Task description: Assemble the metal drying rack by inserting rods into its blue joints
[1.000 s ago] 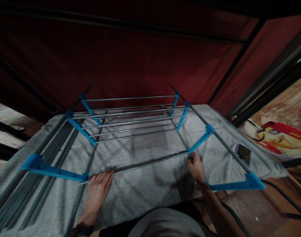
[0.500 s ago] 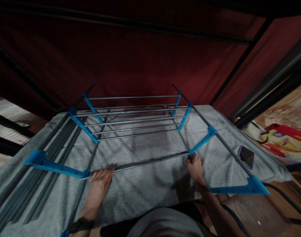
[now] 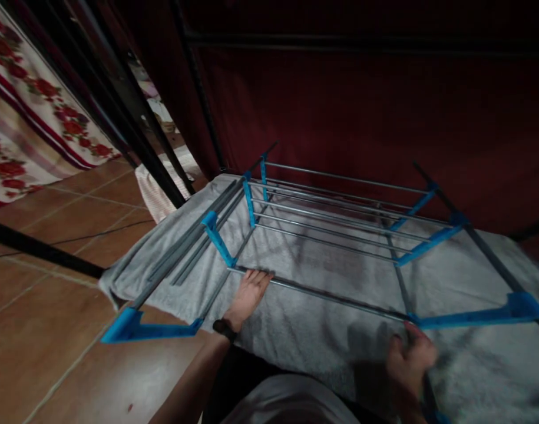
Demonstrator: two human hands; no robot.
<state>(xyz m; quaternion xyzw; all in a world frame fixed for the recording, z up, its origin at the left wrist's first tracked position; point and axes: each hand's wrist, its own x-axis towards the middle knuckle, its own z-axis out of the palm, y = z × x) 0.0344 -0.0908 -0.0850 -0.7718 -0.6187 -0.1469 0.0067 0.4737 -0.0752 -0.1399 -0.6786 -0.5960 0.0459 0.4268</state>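
A rack [image 3: 335,218] of silver rods [image 3: 340,175], grey side tubes [image 3: 485,252] and blue brackets [image 3: 430,243] spanned the grey-covered surface [image 3: 313,330], 1 bracket jutting past its front edge near the left corner. The left hand [image 3: 250,292] had its fingers curled over the front rod [image 3: 331,297], near its left end. The right hand [image 3: 411,352], blurred and half open, was at that rod's right end; whether it gripped anything could not be told. Loose grey tubes [image 3: 192,259] lay along the surface's left edge.

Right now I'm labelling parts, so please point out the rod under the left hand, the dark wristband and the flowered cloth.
Rod [image 3: 335,298]: head view, bare middle stretch.
Wristband [image 3: 225,330]: head view, outer face.
Flowered cloth [image 3: 45,88]: head view, red-flowered print.
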